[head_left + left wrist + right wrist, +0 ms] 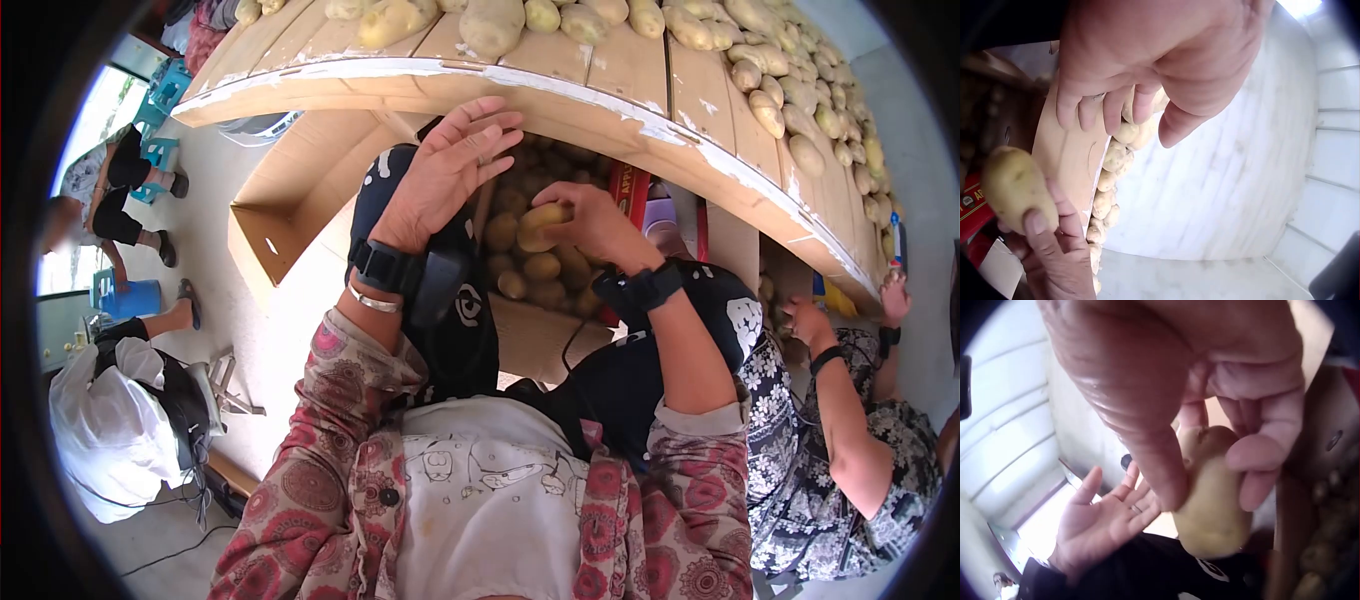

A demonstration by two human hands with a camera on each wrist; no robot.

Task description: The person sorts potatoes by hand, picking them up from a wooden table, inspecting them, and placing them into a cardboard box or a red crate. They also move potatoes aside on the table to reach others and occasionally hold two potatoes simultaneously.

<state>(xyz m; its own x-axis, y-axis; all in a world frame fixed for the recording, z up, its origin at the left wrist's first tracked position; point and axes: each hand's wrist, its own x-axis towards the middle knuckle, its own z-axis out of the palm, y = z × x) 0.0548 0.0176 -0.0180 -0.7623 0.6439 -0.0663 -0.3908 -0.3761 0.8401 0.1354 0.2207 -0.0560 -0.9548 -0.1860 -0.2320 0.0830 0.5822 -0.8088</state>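
My right hand (598,228) pinches a yellow potato (543,227) between thumb and fingers, above a cardboard box of potatoes (541,266) between my knees. In the right wrist view the held potato (1213,494) hangs long and pale, with a few dark eyes near its upper end. My left hand (450,165) is raised over my left knee, palm up, fingers extended and nothing in it. A ring shows on one of its fingers in the right wrist view. The left wrist view has the left hand (1160,62) above the table edge, the potato (1019,187) lower left.
A cardboard-topped table (430,85) with many potatoes crosses the front. Beside my left knee stands an open cardboard box (300,190). A red printed carton edge (628,190) borders the potato box. To the right sits another person in a floral outfit (830,440); stools are at far left.
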